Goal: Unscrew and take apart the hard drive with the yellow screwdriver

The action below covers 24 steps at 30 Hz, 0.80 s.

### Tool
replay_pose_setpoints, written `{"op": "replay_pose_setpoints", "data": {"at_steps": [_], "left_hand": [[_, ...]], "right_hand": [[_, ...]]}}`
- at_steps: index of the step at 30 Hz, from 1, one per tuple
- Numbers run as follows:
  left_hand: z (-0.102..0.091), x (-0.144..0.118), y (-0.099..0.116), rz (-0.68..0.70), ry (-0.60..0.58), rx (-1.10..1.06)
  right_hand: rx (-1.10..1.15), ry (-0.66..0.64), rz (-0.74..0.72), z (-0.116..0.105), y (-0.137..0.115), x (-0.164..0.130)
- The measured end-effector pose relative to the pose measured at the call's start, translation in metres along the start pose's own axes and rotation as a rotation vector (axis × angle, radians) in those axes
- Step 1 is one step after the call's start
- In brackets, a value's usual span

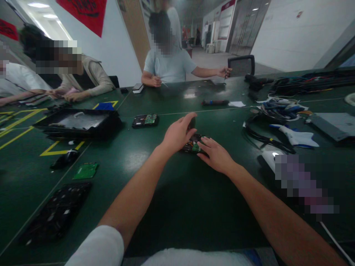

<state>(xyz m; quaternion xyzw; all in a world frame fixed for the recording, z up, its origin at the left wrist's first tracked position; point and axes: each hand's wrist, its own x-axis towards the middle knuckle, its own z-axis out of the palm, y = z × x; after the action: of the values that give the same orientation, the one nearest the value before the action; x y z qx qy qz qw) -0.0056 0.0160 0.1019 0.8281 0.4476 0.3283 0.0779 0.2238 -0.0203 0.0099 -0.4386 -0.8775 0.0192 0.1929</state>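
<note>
Nearest me, mid-bench, my right hand (pixel 216 155) lies flat, fingers released, on the small circuit device (pixel 193 145); my left hand (pixel 179 133) pinches its dark cover (pixel 192 122).

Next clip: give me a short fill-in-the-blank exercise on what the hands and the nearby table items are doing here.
1. The left hand and right hand both rest on an opened device showing a ____ circuit board.
2. The loose circuit board at the left lies next to a black ____.
3. The table surface is dark ____.

Missing words: green; mouse; green
</note>
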Motion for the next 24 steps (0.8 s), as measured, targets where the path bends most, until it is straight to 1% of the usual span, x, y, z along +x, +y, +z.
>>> {"op": "replay_pose_setpoints", "data": {"at_steps": [2,5,10,12,16,19,20,22,24], "left_hand": [[0.002,0.0,-0.001,0.007,0.013,-0.013],[0.003,0.001,0.0,0.061,0.012,-0.082],[0.002,0.001,0.0,0.11,-0.046,-0.234],[0.001,0.001,-0.001,0.105,-0.065,-0.345],[0.002,0.001,-0.002,0.053,-0.114,-0.726],[0.005,0.002,0.003,-0.038,-0.157,-0.956],[0.006,0.002,0.005,-0.076,-0.158,-1.003],[0.007,0.002,0.008,-0.138,-0.122,-1.056],[0.006,0.002,0.011,-0.17,-0.109,-1.085]], "right_hand": [[-0.013,-0.003,-0.002,-0.001,-0.001,0.0],[-0.029,-0.004,-0.004,-0.001,-0.002,0.0],[-0.042,-0.004,-0.002,-0.001,-0.002,0.001],[-0.035,-0.001,0.003,-0.001,-0.002,0.001],[-0.039,-0.016,0.009,-0.002,-0.002,0.001],[-0.035,-0.034,0.015,-0.002,-0.002,0.001],[-0.034,-0.036,0.017,-0.002,-0.002,0.001],[-0.034,-0.036,0.018,-0.001,-0.002,0.002],[-0.036,-0.032,0.017,-0.001,-0.002,0.002]]}}
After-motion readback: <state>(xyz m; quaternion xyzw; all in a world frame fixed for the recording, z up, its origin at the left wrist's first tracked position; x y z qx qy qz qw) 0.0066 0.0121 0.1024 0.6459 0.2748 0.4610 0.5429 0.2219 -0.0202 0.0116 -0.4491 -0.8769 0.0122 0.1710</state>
